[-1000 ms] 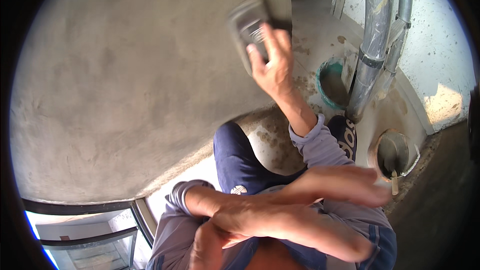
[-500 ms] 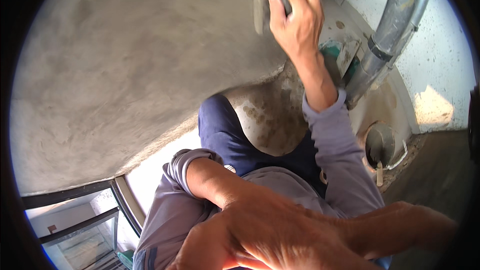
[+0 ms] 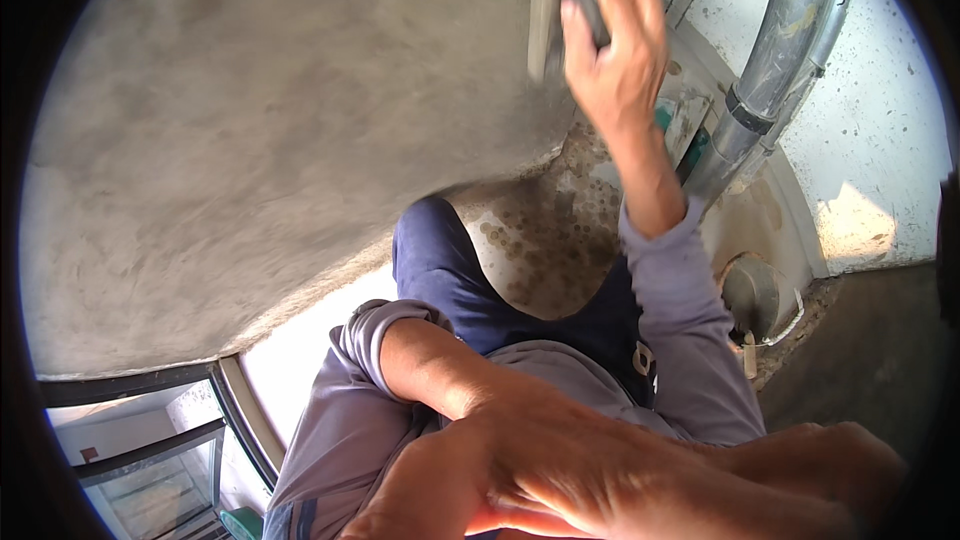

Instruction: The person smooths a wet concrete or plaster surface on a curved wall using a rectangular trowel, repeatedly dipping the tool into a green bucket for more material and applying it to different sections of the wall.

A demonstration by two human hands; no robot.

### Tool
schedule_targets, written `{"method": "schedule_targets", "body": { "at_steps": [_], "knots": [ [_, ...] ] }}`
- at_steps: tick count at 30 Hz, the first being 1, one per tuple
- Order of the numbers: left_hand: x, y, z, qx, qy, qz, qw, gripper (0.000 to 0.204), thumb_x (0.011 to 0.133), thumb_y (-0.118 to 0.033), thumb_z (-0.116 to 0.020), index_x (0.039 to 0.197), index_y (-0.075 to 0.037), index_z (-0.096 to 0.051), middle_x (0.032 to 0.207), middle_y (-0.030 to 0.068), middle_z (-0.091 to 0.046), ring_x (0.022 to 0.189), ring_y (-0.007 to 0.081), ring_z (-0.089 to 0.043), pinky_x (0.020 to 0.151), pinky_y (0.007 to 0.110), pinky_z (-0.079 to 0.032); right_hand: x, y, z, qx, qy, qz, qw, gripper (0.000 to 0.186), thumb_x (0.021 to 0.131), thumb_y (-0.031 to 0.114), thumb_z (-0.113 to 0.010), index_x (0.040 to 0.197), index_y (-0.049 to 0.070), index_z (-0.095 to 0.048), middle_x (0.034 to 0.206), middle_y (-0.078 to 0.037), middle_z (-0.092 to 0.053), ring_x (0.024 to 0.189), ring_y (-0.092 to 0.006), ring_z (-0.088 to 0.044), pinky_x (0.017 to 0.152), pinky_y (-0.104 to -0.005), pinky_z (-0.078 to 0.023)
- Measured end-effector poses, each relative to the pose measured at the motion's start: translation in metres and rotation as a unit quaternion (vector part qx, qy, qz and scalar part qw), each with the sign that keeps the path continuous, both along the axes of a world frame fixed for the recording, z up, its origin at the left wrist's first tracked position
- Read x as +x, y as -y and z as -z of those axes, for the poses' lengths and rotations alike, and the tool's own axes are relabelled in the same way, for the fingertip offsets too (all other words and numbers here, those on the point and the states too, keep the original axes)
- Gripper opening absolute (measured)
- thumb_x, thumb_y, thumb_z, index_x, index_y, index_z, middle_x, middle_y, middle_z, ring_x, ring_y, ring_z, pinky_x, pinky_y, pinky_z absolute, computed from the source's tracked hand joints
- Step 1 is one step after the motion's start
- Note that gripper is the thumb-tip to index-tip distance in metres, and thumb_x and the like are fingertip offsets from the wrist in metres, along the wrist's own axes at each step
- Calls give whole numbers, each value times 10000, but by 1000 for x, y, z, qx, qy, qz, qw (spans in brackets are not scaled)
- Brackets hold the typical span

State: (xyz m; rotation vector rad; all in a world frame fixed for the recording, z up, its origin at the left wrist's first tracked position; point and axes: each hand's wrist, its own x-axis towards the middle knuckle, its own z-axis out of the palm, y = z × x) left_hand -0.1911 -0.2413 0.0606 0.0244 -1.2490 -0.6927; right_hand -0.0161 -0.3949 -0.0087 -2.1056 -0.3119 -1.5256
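My right hand (image 3: 622, 60) is raised against the plastered wall (image 3: 270, 140) at the upper middle. It is closed on the dark handle of a plastering float (image 3: 545, 15), whose long pale edge lies along the wall. The float is blurred and partly cut off by the top of the picture. My left hand (image 3: 570, 460) is very close at the bottom, with its back and knuckles showing. Its fingertips are hidden or out of the picture, so I cannot see whether it holds anything.
Grey pipes (image 3: 780, 50) run down the right side beside a speckled white wall (image 3: 870, 130). A bucket (image 3: 752, 295) with a pale handle stands below them. A dark-framed window (image 3: 140, 430) is at the lower left. My knee (image 3: 435, 240) is close to the wall's lower edge.
My right hand and the float have shifted a little right and down along the wall. My left hand stays in nearly the same place.
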Motion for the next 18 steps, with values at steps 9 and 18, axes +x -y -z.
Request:
{"method": "schedule_targets", "body": {
  "at_steps": [9,18],
  "knots": [
    [36,-39,55,222,109,-30,968,959,915,-791,-511,1312,76,-608,1312,245,-617,1266,375,-578,1107,509,-400,-24,-30,104,33,-151,-5,988,622,826,95,-746,1431,114,-602,978,-145,-561,878,-360,-604,762,-465,-510],
    [24,-163,223,571,500,-501,417,470,960,-483,-649,1284,-144,-674,1399,84,-606,1431,322,-440,1207,631,-198,-25,-2,35,13,-89,-11,996,606,851,121,-745,1438,105,-595,1005,-129,-560,862,-320,-595,741,-427,-509]
  ]
}}
